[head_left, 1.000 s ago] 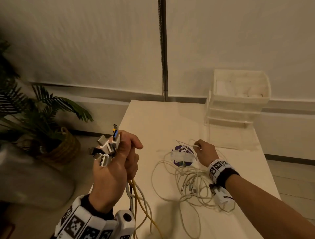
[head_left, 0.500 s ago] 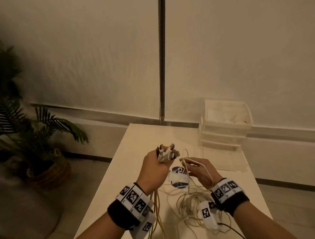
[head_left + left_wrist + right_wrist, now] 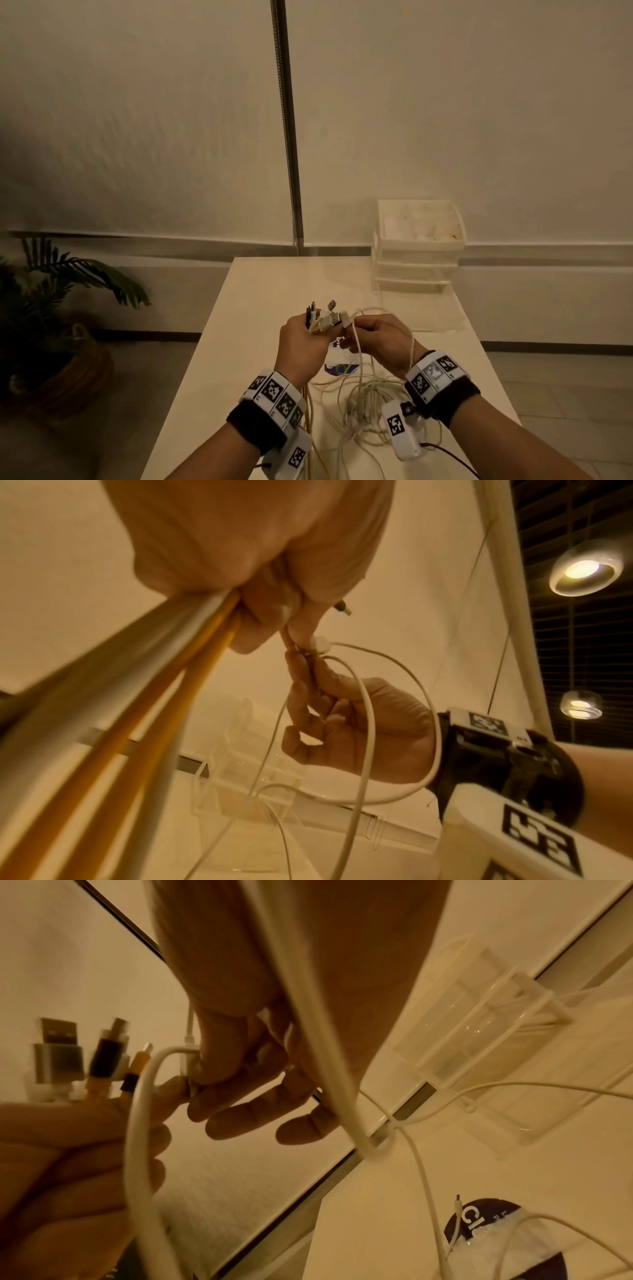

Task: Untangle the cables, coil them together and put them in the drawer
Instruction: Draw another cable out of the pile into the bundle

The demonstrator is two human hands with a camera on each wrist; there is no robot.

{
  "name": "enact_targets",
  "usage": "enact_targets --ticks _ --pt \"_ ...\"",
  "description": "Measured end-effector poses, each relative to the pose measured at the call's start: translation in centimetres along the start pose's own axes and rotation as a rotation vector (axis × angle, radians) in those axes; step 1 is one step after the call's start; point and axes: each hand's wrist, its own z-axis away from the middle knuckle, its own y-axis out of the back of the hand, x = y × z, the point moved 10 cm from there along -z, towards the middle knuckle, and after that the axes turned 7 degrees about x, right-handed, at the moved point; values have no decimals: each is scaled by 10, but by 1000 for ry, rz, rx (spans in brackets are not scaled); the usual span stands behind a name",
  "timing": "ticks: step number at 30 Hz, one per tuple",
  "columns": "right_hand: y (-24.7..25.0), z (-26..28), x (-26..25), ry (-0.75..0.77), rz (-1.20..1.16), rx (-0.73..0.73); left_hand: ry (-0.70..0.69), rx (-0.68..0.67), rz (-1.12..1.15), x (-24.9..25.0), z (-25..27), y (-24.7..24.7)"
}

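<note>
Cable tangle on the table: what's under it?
Under the cable tangle lies a round purple-and-white printed item on the table. The left hand and cables cover much of it; its print is unreadable.

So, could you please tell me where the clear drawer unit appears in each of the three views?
Head: clear drawer unit at the table's far right, against the wall.
Left wrist: lower centre, behind the hanging white cables.
Right wrist: upper right, tilted.
Shared landmark: the right hand.
</note>
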Motion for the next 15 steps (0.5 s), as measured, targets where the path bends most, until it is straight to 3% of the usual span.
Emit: enact_targets --ticks 7,15 --pt "4 3 -14 45 -69 113 -32 33 -75 5 7 0" --pt "1 10 -25 52 27 112 -39 84 -21 2 8 12"
